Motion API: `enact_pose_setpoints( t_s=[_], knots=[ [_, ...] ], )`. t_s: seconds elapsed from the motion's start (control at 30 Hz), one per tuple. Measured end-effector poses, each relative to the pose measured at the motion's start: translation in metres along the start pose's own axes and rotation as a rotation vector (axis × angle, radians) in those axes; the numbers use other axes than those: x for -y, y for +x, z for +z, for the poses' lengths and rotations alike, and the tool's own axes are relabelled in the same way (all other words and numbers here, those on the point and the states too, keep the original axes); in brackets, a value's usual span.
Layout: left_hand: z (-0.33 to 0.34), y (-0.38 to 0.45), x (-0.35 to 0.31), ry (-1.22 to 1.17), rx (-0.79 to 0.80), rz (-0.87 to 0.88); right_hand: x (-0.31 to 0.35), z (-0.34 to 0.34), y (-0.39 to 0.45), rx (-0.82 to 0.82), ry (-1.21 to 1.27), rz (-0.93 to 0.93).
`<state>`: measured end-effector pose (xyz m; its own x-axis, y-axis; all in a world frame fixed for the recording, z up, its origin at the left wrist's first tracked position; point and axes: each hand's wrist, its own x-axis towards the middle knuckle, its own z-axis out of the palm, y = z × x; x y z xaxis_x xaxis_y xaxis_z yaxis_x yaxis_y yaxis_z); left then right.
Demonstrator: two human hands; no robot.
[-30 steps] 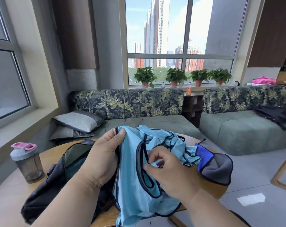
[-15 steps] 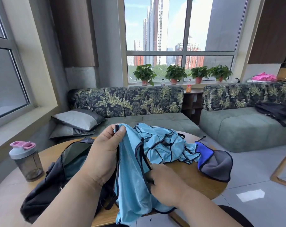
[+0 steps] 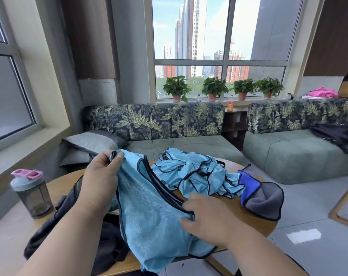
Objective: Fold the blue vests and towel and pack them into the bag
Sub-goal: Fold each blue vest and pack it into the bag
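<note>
Head view. The left hand (image 3: 101, 180) is raised at the left of the scene, thumb and fingers pinching the dark-trimmed top edge of a blue vest (image 3: 155, 212) near one shoulder strap; the right hand (image 3: 206, 220) lies lower and nearer, to the right, its fingers curled onto the vest's black-bound edge where the trim runs down from the left hand. The vest hangs between the two hands, its long axis slanting from the far left, at the left hand's pinch, down to the near right, with the loose hem falling over the near edge of the round wooden table (image 3: 254, 222). The coming move, judged from this pose, is to draw the garment flat and square before the first fold, and it turns on this slant: the held edge must be levelled, the right hand being the nearer to the free lower corner. Behind and to the right of the held vest lies a crumpled heap of further blue vests (image 3: 197, 172), unfolded, on the far part of the table; just right of it, touching the heap, the blue-and-grey towel (image 3: 262, 198) lies bunched at the table's right edge. The dark bag (image 3: 67, 212) lies slumped at the left, under the left forearm, partly hidden by the vest; whether its mouth is open cannot be told. A shaker bottle (image 3: 30, 194) with a pink lid stands at the far left of the table. Nothing appears yet folded
</note>
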<state>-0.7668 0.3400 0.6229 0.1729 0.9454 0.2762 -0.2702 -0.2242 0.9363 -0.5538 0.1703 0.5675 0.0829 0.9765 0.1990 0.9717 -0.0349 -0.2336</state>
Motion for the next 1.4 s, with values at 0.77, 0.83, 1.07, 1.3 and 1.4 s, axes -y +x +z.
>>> enact_pose_setpoints(
  t_s=[0.77,0.83,1.07,1.3,1.4],
  knots=[
    [0.06,0.044,-0.213,0.088,0.001,0.395,0.039,-0.21,0.008,-0.763,-0.248,-0.175],
    [0.066,0.044,-0.222,0.108,0.021,0.396,0.043,-0.218,0.007,-0.535,-0.356,-0.05],
    [0.067,0.046,-0.223,0.137,-0.028,0.361,0.047,-0.227,-0.005,-0.525,-0.378,-0.084],
    [0.065,0.042,-0.207,0.262,-0.007,0.288,0.045,-0.206,-0.011,-0.485,-0.26,-0.199],
    [0.066,0.046,-0.202,0.31,0.011,0.277,0.039,-0.181,-0.008,-0.502,0.086,-0.168]
  ],
)
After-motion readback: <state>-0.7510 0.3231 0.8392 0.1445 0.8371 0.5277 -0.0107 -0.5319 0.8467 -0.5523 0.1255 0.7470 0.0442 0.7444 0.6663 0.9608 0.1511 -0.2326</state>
